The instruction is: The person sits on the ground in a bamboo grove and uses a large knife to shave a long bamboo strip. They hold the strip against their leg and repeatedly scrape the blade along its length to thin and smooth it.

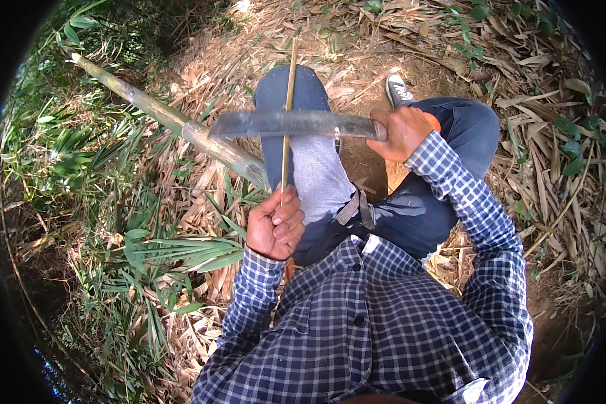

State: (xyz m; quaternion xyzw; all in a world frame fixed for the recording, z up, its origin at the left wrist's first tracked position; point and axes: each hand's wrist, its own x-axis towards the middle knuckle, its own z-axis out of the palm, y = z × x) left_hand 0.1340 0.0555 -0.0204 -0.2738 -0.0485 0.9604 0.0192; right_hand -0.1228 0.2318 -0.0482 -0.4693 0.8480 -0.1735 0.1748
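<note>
My left hand (276,222) is closed round the lower end of a thin bamboo strip (290,84), which points away from me over my left thigh. In my right hand (402,133) is the handle of a machete (283,124). Its long dark blade lies crosswise over the strip and reaches left past it, slightly smeared by motion. Whether blade and strip touch, I cannot tell. Most of the handle is hidden by my fingers, with a bit of orange showing behind them. A pale grey cloth (320,165) covers part of my left thigh under the strip.
A thick bamboo pole (148,104) slants from the upper left down to my left knee. Green bamboo leaves (188,252) lie at my left. Dry leaves (539,111) cover much of the ground at right. My shoe (398,89) is on bare soil ahead.
</note>
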